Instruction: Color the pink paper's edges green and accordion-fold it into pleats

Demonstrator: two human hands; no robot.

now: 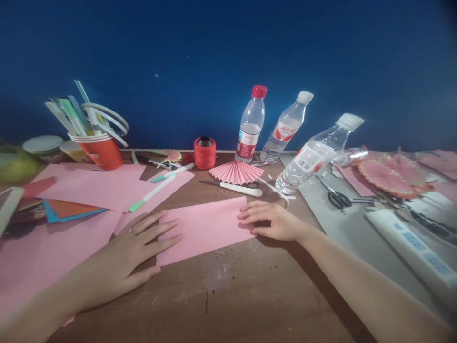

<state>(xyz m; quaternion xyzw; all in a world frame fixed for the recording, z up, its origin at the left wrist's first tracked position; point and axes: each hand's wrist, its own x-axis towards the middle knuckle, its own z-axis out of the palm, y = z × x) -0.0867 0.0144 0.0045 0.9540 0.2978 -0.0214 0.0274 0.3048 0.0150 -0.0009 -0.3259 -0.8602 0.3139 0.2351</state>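
A pink sheet of paper (207, 228) lies flat on the wooden table (250, 295) in front of me. My left hand (137, 247) rests palm down on its left edge, fingers spread, a ring on one finger. My right hand (273, 220) presses on the sheet's right edge with the fingers loosely curled. Neither hand grips anything. Just behind the sheet stands a folded pink paper fan (235, 172), with a white utility knife (237, 187) lying in front of it.
Three water bottles (251, 125) (285, 128) (316, 155) and a red thread spool (204, 153) stand at the back. A red cup of paper strips (102, 143) and more pink sheets (96, 188) with pens lie left. Scissors (339, 197), a power strip (410, 240) and pink fans (389, 176) lie right.
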